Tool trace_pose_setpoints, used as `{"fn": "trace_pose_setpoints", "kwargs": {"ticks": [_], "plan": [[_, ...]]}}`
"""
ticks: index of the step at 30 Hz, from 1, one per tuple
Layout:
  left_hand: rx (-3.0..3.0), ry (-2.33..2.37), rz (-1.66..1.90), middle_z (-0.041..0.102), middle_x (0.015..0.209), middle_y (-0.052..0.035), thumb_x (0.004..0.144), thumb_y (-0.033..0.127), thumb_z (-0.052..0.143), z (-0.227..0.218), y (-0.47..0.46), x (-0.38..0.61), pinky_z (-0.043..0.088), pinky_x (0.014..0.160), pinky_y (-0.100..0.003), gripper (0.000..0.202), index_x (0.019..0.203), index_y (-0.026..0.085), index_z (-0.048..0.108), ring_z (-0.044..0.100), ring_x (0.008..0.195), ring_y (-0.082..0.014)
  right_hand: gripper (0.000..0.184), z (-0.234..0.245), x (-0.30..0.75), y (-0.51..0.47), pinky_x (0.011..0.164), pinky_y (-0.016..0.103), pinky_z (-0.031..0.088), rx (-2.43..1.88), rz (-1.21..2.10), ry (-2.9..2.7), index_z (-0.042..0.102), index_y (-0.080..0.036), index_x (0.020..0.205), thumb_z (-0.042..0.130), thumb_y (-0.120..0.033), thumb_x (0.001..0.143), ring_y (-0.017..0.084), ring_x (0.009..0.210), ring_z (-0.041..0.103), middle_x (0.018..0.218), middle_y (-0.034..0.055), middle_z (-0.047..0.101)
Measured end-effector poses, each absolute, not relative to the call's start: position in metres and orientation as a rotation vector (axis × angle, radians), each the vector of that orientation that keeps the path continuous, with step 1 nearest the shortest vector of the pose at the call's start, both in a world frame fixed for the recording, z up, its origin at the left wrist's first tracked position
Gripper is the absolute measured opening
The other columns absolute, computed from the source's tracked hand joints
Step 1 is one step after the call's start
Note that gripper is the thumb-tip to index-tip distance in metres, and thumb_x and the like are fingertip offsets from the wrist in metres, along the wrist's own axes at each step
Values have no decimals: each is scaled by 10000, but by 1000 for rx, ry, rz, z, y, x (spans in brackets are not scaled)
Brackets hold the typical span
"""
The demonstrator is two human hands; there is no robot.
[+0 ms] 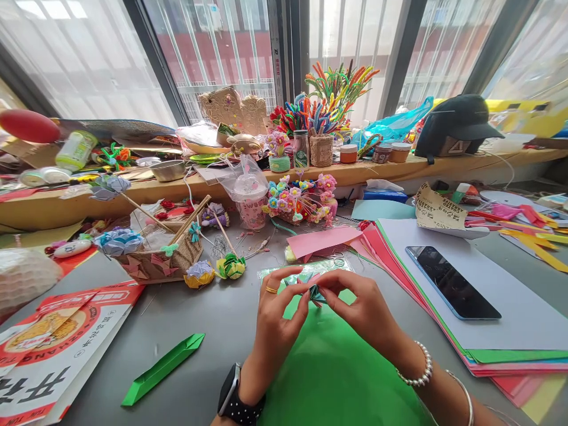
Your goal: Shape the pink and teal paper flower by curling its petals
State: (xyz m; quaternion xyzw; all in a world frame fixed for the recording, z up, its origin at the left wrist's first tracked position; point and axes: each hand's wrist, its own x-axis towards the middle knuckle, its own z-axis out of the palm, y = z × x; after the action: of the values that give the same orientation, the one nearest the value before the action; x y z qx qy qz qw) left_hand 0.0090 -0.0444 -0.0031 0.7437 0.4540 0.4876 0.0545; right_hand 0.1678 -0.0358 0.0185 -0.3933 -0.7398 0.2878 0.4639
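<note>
My left hand (277, 313) and my right hand (361, 305) meet above a green paper sheet (331, 370). Both pinch a small folded paper piece (316, 292) of teal and pink between their fingertips. The left hand wears a gold ring, and a black watch sits on its wrist. On the right wrist are a bead bracelet and a thin bangle. A clear packet of small papers (306, 272) lies just behind the hands.
A folded green paper strip (162, 368) lies at the front left. A phone (452, 281) rests on a stack of coloured sheets (510, 349) to the right. A basket with paper flowers (162, 254), a plastic cup (251, 204) and a cluttered sill stand behind.
</note>
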Motion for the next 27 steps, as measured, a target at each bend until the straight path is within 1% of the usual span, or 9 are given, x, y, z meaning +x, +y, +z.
{"fn": "trace_pose_setpoints", "kwargs": {"ticks": [3, 9, 15, 20, 24, 27], "plan": [[2233, 1382, 1482, 558, 1034, -39, 785, 142, 523, -3, -45, 9, 415, 839, -374, 168, 872, 243, 627, 509, 969, -203, 109, 19, 169, -36, 634, 256, 520, -966, 709, -1823, 630, -199, 857, 542, -188, 794, 140, 683, 626, 795, 17, 676], [2212, 1391, 1470, 557, 1021, -42, 778, 142, 529, -2, -45, 9, 413, 837, -380, 155, 859, 238, 621, 507, 965, -205, 141, 19, 170, -36, 648, 261, 531, -959, 768, -1819, 630, -200, 879, 533, -148, 790, 144, 702, 634, 839, 26, 679], [2246, 1387, 1454, 551, 1031, -43, 756, 141, 538, 0, -45, 9, 391, 850, -383, 129, 824, 226, 608, 497, 980, -214, 139, 21, 169, -37, 633, 254, 525, -984, 799, -1825, 628, -204, 864, 538, -138, 781, 136, 690, 626, 819, 15, 677], [2292, 1399, 1463, 548, 1021, -43, 761, 133, 534, 1, -45, 9, 385, 847, -375, 130, 830, 223, 597, 496, 969, -207, 129, 20, 166, -38, 608, 268, 504, -1003, 608, -1839, 617, -206, 859, 533, -150, 778, 127, 647, 576, 823, 18, 646], [2390, 1397, 1480, 544, 1020, -54, 760, 99, 523, 1, -45, 9, 392, 836, -364, 150, 845, 208, 579, 495, 954, -202, 150, 18, 166, -37, 564, 251, 488, -990, 472, -1883, 611, -201, 879, 527, -137, 773, 141, 689, 546, 821, 35, 588], [2502, 1372, 1472, 551, 1022, -64, 750, 69, 517, 0, -46, 10, 391, 850, -381, 185, 874, 200, 559, 491, 967, -208, 156, 15, 168, -36, 597, 269, 481, -973, 322, -1993, 591, -194, 890, 503, -123, 783, 161, 735, 542, 806, 39, 581]]}}
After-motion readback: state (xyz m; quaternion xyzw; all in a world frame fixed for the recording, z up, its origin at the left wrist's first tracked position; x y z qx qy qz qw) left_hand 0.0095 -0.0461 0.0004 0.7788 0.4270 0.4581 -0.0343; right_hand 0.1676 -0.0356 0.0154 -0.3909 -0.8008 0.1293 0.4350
